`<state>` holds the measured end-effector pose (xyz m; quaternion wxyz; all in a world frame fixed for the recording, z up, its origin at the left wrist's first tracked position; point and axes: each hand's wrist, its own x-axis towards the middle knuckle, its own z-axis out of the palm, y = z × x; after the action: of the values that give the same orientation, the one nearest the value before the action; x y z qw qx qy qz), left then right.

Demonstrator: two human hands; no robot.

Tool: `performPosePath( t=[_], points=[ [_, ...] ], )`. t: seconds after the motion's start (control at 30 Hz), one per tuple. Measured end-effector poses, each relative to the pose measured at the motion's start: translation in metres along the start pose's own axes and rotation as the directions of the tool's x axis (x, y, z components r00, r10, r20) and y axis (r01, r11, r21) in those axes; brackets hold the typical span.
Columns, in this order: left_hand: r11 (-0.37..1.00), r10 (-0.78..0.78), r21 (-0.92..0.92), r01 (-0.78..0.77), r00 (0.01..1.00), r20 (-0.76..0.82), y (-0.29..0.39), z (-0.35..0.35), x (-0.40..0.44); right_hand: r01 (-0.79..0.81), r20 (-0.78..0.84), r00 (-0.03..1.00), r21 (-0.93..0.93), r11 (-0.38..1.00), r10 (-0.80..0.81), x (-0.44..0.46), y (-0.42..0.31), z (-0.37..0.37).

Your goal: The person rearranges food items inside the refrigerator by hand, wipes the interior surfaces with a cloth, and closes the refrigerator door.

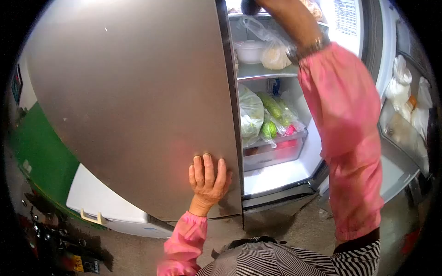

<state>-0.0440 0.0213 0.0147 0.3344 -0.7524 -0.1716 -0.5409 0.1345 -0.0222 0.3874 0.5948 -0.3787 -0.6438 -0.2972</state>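
My left hand (208,181) lies flat with spread fingers on the closed grey fridge door (138,106). My right hand (271,7) reaches up into the top of the open fridge side, near a dark object (250,7) at the frame's top edge; its fingers are mostly cut off, so its grip is hidden. Below my right forearm, a shelf (267,71) bears a white bowl (250,51) and a knotted plastic bag (276,56). Lower down, bagged green vegetables (271,108) rest in and above a clear drawer (271,156).
The open right door (400,156) holds white bags (398,87) in its bins. At the left stand a green surface (41,152) and a white appliance (103,198) with a handle. Dark clutter (55,234) lies at the lower left.
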Motion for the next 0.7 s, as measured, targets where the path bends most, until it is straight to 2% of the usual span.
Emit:
performPosePath(
  t=[0.03,0.07,0.1,0.13,0.2,0.23,0.27,0.33,0.37,0.43,0.57,0.6,0.7],
  points=[
    [1.0,-0.003,0.006,0.003,1.0,0.0,0.0,0.0,0.001,0.141,0.021,0.99,-0.024,0.99,-0.141,-0.016,0.015,0.001],
    [1.0,-0.003,0.011,0.003,1.0,0.004,0.0,0.0,0.001,0.415,0.148,0.909,-0.359,0.836,-0.389,-0.044,0.043,-0.001],
    [1.0,-0.003,0.015,0.002,1.0,0.013,0.0,-0.002,0.002,0.462,0.167,0.886,-0.403,0.79,-0.432,-0.062,0.042,-0.002],
    [1.0,-0.003,0.027,0.002,1.0,0.017,0.0,-0.003,0.003,0.439,0.159,0.898,-0.383,0.813,-0.41,-0.08,0.033,0.0],
    [1.0,-0.009,0.02,0.009,1.0,0.01,0.0,-0.002,0.003,0.302,0.123,0.953,-0.301,0.905,-0.277,-0.126,0.025,0.005],
    [1.0,-0.01,0.018,0.01,1.0,0.008,0.0,-0.001,0.001,0.17,0.102,0.983,-0.21,0.963,-0.151,-0.161,0.033,0.01],
    [0.999,-0.01,0.038,0.01,1.0,-0.003,0.0,0.001,-0.001,0.164,0.063,0.986,-0.179,0.97,-0.155,-0.193,0.029,0.013],
    [0.999,-0.041,0.024,0.041,0.999,-0.028,0.001,0.003,-0.002,0.027,0.094,0.995,-0.108,0.994,-0.017,-0.261,0.025,0.018],
    [0.998,-0.053,0.018,0.054,0.998,-0.04,0.002,0.003,-0.001,-0.116,0.165,0.978,-0.076,0.99,0.127,-0.297,0.027,0.021],
    [0.999,-0.023,0.024,0.023,1.0,-0.019,0.001,0.002,0.0,-0.367,0.243,0.895,-0.074,0.927,0.373,-0.359,0.007,0.018],
    [1.0,-0.018,0.019,0.019,0.999,-0.045,0.0,0.003,0.002,-0.607,0.376,0.702,-0.128,0.785,0.605,-0.463,-0.015,0.017],
    [1.0,-0.022,0.018,0.023,0.998,-0.051,0.0,0.003,0.003,-0.661,0.456,0.583,-0.216,0.719,0.673,-0.503,-0.009,0.016],
    [1.0,-0.024,0.002,0.024,0.998,-0.063,0.001,0.002,0.004,-0.566,0.579,0.349,-0.496,0.658,0.737,-0.639,-0.006,0.007]
  ],
)
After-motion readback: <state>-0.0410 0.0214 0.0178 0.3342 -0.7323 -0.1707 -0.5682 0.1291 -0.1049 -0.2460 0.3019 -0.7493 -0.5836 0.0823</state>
